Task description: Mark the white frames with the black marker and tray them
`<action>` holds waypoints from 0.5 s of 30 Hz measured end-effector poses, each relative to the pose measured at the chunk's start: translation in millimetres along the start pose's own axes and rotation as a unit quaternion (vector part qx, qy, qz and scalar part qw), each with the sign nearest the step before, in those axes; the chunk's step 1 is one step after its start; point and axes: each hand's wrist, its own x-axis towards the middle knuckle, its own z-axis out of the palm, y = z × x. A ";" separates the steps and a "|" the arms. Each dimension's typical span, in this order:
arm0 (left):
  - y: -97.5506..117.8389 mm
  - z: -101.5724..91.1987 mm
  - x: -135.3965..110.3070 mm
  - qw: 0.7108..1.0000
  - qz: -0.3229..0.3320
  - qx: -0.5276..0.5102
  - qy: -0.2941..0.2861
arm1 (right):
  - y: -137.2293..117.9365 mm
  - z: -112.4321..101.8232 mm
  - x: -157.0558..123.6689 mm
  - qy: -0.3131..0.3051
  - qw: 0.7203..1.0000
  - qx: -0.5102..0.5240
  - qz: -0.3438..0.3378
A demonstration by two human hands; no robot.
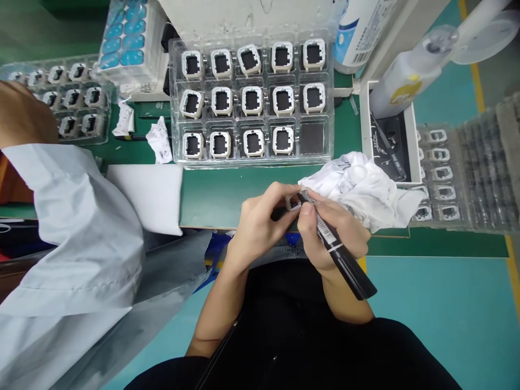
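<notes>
My left hand (260, 222) is closed on a small white square frame (293, 202), most of which the fingers hide. In my right hand (337, 227) is a black marker pen (345, 260) with a barcode label. The pen's tip end points up and left, at the frame; whether it touches cannot be made out. Beyond both hands stands a clear plastic tray (252, 161) holding rows of similar white frames, with a bare pocket at its front right. A crumpled white cloth (361, 189) lies just right of my hands.
A co-worker's grey sleeve (81, 216) reaches in from the left beside a white foam sheet (150, 192). At right are a white box (409, 146) with tools, a squeeze bottle (406, 81) and stacked trays (483, 168). Crumpled wipes (160, 141) lie left of the tray.
</notes>
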 end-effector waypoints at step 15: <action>1.1 -8.3 10.1 0.982 -0.120 -0.140 -0.050 | 1.1 0.9 -0.2 0.007 0.998 0.046 0.045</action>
